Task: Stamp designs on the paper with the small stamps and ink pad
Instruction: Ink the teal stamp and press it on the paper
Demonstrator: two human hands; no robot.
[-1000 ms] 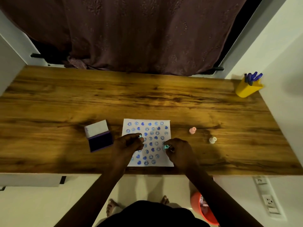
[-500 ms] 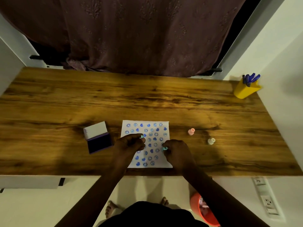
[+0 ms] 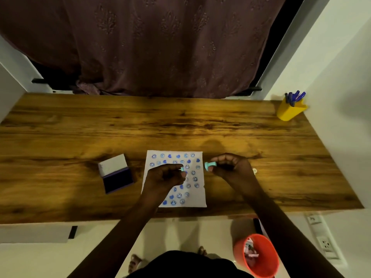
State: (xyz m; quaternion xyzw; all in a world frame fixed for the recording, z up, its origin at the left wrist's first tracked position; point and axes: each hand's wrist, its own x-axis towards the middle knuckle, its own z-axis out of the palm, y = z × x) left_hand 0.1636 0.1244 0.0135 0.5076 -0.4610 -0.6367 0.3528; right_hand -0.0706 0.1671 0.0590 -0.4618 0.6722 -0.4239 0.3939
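A white paper [image 3: 198,199] covered with several blue smiley and heart prints lies near the table's front edge. My left hand [image 3: 163,177] hovers over the paper's middle, pinching a small teal stamp [image 3: 182,169]. My right hand [image 3: 230,167] is just past the paper's right edge and holds a second teal stamp [image 3: 209,165] sideways, its face pointing left. The open ink pad [image 3: 117,178], dark blue with a white lid raised behind it, sits left of the paper.
A small white stamp [image 3: 254,171] peeks out behind my right hand. A yellow pen holder [image 3: 290,112] stands at the far right corner of the wooden table [image 3: 60,137]. An orange bucket [image 3: 258,255] sits on the floor below.
My right hand lifted its teal stamp off the paper and moved right, beyond the paper's edge. My left hand stayed over the paper. The pink stamp is now hidden by my right hand.
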